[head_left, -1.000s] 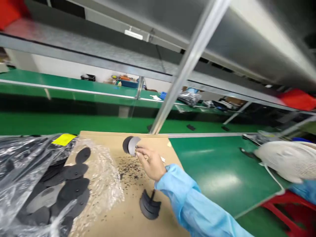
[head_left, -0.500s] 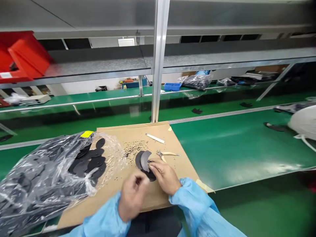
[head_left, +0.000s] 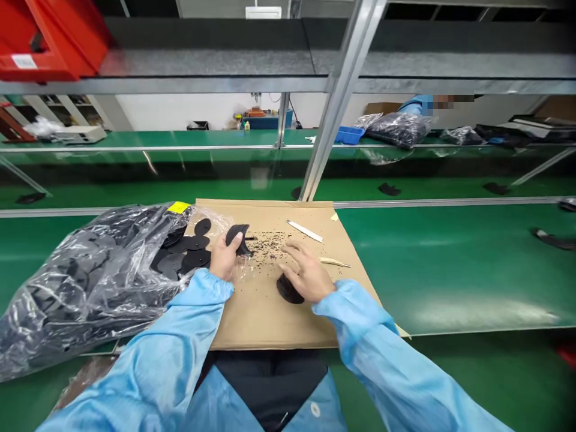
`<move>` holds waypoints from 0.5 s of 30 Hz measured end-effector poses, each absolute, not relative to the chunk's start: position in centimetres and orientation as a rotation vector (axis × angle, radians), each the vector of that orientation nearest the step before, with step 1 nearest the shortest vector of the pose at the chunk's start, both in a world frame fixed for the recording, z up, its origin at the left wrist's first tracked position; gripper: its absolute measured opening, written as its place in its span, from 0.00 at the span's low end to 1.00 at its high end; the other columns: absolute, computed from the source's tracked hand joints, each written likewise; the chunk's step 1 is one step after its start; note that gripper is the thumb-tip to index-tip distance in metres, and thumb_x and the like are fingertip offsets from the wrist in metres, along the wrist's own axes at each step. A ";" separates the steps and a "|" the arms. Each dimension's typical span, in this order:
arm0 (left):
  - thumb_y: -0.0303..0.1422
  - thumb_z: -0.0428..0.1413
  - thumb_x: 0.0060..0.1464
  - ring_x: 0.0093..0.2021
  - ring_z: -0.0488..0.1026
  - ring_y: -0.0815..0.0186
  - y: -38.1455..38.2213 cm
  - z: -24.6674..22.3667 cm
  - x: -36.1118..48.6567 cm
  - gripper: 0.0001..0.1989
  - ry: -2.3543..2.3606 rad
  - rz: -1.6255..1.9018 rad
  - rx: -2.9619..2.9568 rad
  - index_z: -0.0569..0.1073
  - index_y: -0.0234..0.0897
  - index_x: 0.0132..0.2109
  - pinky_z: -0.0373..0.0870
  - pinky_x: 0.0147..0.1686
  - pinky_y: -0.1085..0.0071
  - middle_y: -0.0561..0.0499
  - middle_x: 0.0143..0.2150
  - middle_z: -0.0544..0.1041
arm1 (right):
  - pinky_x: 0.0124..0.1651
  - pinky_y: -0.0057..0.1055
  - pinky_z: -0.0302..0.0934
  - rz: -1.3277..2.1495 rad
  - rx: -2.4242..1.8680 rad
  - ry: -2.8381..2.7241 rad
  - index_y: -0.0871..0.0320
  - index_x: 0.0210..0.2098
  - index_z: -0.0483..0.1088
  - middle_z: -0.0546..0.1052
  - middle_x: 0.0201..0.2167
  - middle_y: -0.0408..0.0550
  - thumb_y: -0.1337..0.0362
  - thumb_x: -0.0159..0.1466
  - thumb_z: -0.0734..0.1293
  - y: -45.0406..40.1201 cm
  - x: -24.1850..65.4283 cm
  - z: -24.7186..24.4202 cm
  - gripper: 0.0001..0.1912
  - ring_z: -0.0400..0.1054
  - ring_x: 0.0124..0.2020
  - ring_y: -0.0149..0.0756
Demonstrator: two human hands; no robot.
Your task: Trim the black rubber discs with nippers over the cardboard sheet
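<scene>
My left hand [head_left: 224,257] is closed around black curved pieces [head_left: 237,235], thumb on top, beside the mouth of a clear plastic bag [head_left: 81,270]. My right hand [head_left: 308,273] has its fingers spread over the cardboard [head_left: 252,327], and nothing shows in them. Under its near side sits a small stack of black pieces [head_left: 288,291], partly covered by the hand. A cream-handled pair of pliers [head_left: 335,262] lies just beyond the right hand, its head hidden. Tiny black bits [head_left: 270,243] are scattered between the hands.
Loose black discs [head_left: 195,243] spill from the bag. A white strip-like tool [head_left: 306,231] lies on the cardboard. A metal post [head_left: 335,108] rises behind it, and a red bin [head_left: 58,39] sits on the shelf above left. Green tabletop [head_left: 450,264] extends right.
My left hand has gone from the near middle towards the bag and now holds the black curved pieces. My right hand has let go of the grey-black crescent and spread its fingers. The view has shifted.
</scene>
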State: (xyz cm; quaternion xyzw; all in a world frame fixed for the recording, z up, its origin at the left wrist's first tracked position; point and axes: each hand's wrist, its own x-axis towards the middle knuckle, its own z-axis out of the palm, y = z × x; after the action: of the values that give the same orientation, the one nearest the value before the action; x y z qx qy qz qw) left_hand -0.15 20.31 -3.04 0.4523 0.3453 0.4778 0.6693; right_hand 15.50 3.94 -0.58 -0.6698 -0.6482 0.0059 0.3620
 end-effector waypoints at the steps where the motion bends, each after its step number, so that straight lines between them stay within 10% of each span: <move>1: 0.47 0.69 0.37 0.36 0.74 0.64 20.6 -3.6 -0.1 0.32 0.773 1.112 1.011 0.72 0.31 0.46 0.73 0.34 0.71 0.45 0.41 0.76 | 0.61 0.47 0.59 0.000 -1.785 -1.680 0.61 0.56 0.67 0.67 0.55 0.56 0.61 0.66 0.64 2.9 15.9 -0.9 0.21 0.62 0.57 0.46; 15: 0.48 0.62 0.46 0.24 0.72 0.63 21.4 -5.2 0.3 0.25 0.770 1.118 0.910 0.66 0.35 0.41 0.70 0.18 0.72 0.51 0.28 0.72 | 0.56 0.53 0.60 -0.263 -2.031 -1.894 0.64 0.52 0.69 0.63 0.58 0.61 0.68 0.60 0.60 3.7 16.5 -2.8 0.22 0.60 0.55 0.53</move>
State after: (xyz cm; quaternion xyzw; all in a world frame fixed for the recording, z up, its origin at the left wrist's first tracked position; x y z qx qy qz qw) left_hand 0.34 21.36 -5.15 0.4059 0.3436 0.4990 0.6843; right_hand 16.54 3.73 -2.80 -0.7168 -0.6685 -0.0928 0.1752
